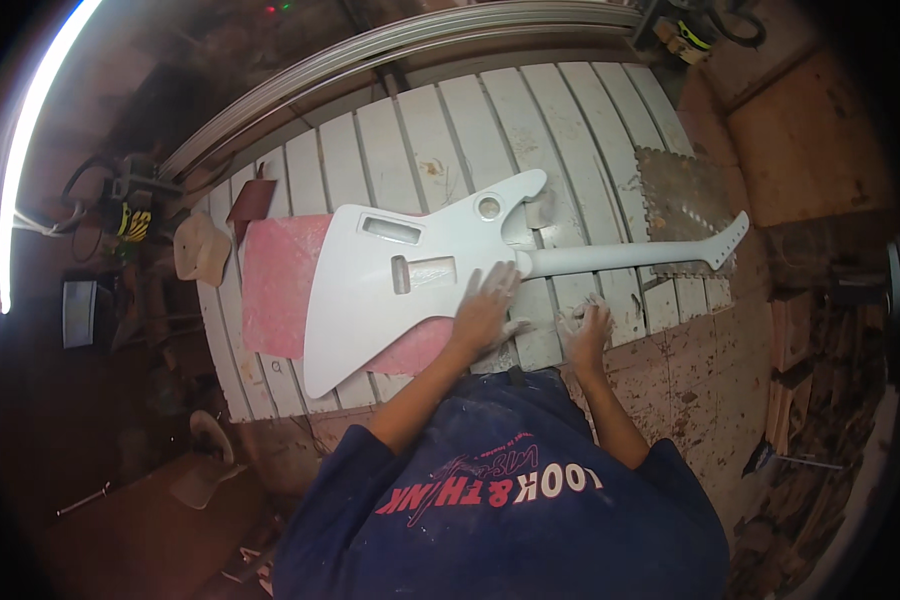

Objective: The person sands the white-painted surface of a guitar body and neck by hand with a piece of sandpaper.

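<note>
A white, angular electric guitar body (pixel 370 270) with cut-out cavities lies flat, and its long white neck (pixel 610 258) reaches to the right. Against the lower edge of the body, close to the neck joint, rests my left hand (pixel 482 310), dusty white, with fingers stretched over the surface. My right hand (pixel 588 328) is below the neck, apart from it, with its fingers curled in. Whether something small is inside those fingers is hidden. Under the body lies a pink sheet (pixel 275 290), partly covered by it.
The guitar lies on a white slatted table (pixel 410 130). A dark interlocking mat (pixel 675 190) sits under the headstock end. At the left are a beige cap (pixel 201 248) and a reddish-brown piece (pixel 252 202). A metal rail (pixel 400 42) runs behind the table; stacked wood (pixel 790 400) stands right.
</note>
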`<action>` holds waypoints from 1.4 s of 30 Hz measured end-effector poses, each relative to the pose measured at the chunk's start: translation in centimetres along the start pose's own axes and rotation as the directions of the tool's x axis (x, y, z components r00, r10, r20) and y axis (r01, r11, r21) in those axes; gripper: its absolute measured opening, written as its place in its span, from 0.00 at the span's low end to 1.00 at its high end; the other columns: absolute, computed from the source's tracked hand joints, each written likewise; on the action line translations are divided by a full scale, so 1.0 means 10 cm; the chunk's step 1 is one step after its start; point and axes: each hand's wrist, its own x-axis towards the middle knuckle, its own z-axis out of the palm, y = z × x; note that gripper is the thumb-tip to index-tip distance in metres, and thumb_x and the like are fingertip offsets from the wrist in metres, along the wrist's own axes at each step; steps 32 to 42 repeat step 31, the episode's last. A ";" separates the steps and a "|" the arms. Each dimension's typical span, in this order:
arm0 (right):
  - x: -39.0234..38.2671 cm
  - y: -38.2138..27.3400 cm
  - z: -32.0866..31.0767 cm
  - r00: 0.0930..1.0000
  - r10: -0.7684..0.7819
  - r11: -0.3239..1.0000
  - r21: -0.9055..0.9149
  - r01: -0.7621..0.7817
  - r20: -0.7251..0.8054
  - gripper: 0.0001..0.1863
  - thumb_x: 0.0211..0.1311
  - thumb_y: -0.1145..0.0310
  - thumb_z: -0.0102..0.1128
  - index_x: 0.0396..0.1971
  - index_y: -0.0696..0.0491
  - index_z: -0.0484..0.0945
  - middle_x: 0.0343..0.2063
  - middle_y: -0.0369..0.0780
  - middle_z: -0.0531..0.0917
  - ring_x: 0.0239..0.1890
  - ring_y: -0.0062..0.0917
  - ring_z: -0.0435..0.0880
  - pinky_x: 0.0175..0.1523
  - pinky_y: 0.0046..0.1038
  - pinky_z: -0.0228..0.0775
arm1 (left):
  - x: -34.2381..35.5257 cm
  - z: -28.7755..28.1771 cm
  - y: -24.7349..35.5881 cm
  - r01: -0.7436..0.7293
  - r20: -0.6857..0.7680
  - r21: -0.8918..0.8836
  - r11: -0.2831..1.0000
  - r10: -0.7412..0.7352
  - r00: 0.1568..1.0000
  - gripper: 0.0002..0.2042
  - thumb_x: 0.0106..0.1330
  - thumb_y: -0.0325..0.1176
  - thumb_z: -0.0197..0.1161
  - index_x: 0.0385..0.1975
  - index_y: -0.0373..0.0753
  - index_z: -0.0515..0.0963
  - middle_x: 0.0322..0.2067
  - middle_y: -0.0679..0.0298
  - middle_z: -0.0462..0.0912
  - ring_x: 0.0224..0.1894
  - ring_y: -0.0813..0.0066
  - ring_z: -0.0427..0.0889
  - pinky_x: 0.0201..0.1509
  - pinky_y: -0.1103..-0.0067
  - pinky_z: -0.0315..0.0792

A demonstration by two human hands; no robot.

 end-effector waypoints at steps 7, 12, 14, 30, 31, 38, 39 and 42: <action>0.10 0.17 0.04 0.998 0.014 1.000 -0.007 -0.015 -0.055 0.23 0.56 0.60 0.76 0.42 0.52 0.72 0.63 0.53 0.70 0.65 0.53 0.67 0.67 0.57 0.57 | -1.33 -0.24 -1.02 0.579 -0.152 0.040 0.814 -0.568 0.809 0.46 0.69 0.60 0.58 0.79 0.38 0.50 0.80 0.50 0.47 0.82 0.50 0.44 0.81 0.46 0.37; 0.12 0.26 0.05 0.990 0.040 0.996 -0.068 -0.050 -0.134 0.24 0.57 0.58 0.76 0.43 0.54 0.72 0.62 0.55 0.71 0.64 0.54 0.68 0.65 0.56 0.60 | -2.58 -0.15 -1.70 0.862 -0.382 0.075 0.502 -0.784 0.489 0.42 0.75 0.60 0.52 0.78 0.36 0.52 0.77 0.46 0.55 0.80 0.47 0.52 0.81 0.53 0.45; 0.11 0.32 0.06 0.986 0.002 0.996 -0.088 -0.017 -0.168 0.28 0.55 0.55 0.78 0.44 0.54 0.71 0.59 0.55 0.72 0.62 0.54 0.69 0.63 0.56 0.61 | -2.73 -0.20 -1.75 0.929 -0.339 0.088 0.360 -0.866 0.367 0.39 0.76 0.59 0.51 0.77 0.35 0.57 0.75 0.46 0.60 0.78 0.47 0.57 0.80 0.54 0.50; -0.05 0.13 0.13 0.987 0.144 0.989 -0.050 -0.140 0.073 0.39 0.48 0.56 0.79 0.57 0.52 0.67 0.56 0.47 0.72 0.61 0.48 0.70 0.65 0.52 0.62 | -1.87 -0.25 -1.44 0.873 -0.310 0.184 0.452 -0.816 0.487 0.48 0.70 0.67 0.53 0.79 0.37 0.50 0.79 0.47 0.48 0.80 0.42 0.47 0.79 0.44 0.46; -0.01 0.13 0.10 0.983 0.139 0.990 -0.013 -0.138 0.122 0.38 0.51 0.57 0.77 0.58 0.51 0.66 0.58 0.47 0.71 0.62 0.47 0.69 0.66 0.53 0.61 | -1.79 -0.20 -1.46 0.855 -0.312 0.235 0.462 -0.797 0.517 0.49 0.70 0.69 0.52 0.79 0.37 0.50 0.80 0.49 0.49 0.80 0.42 0.46 0.79 0.43 0.44; -0.01 0.13 0.10 0.983 0.139 0.990 -0.013 -0.138 0.122 0.38 0.51 0.57 0.77 0.58 0.51 0.66 0.58 0.47 0.71 0.62 0.47 0.69 0.66 0.53 0.61 | -1.79 -0.20 -1.46 0.855 -0.312 0.235 0.462 -0.797 0.517 0.49 0.70 0.69 0.52 0.79 0.37 0.50 0.80 0.49 0.49 0.80 0.42 0.46 0.79 0.43 0.44; -0.01 0.13 0.10 0.983 0.139 0.990 -0.013 -0.138 0.122 0.38 0.51 0.57 0.77 0.58 0.51 0.66 0.58 0.47 0.71 0.62 0.47 0.69 0.66 0.53 0.61 | -1.79 -0.20 -1.46 0.855 -0.312 0.235 0.462 -0.797 0.517 0.49 0.70 0.69 0.52 0.79 0.37 0.50 0.80 0.49 0.49 0.80 0.42 0.46 0.79 0.43 0.44; -0.01 0.13 0.10 0.983 0.139 0.990 -0.013 -0.138 0.122 0.38 0.51 0.57 0.77 0.58 0.51 0.66 0.58 0.47 0.71 0.62 0.47 0.69 0.66 0.53 0.61 | -1.79 -0.20 -1.46 0.855 -0.312 0.235 0.462 -0.797 0.517 0.49 0.70 0.69 0.52 0.79 0.37 0.50 0.80 0.49 0.49 0.80 0.42 0.46 0.79 0.43 0.44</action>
